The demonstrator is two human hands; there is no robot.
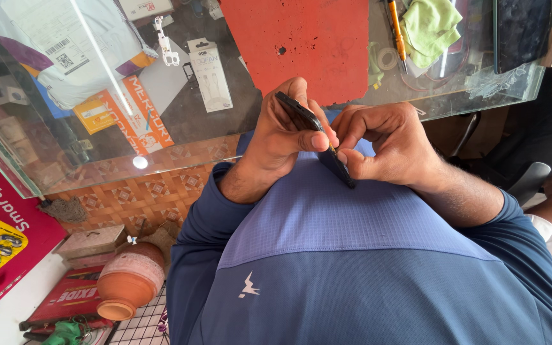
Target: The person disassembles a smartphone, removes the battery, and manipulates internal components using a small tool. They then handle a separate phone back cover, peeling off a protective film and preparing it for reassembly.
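1. Left hand grips phone edge-on – phone just off centre at 12 o'clock, over blue shirt, near glass counter.
2. Right hand pinches a thin tool – too small to name – at phone's side edge.
3. Risk: tool skids off, scratching phone or jabbing left thumb – narrow edge, no support.
4. Risk: phone drops into lap if grip loosens.
5. Red mat at 12, clay pot at 8.

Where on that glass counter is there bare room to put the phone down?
The red mat in front of both hands lies bare except for a small dark speck. Glass between the mat and the white box is also free. The far right is crowded: a green cloth, an orange-handled tool and a tape roll. The left hand and right hand hold the dark phone.
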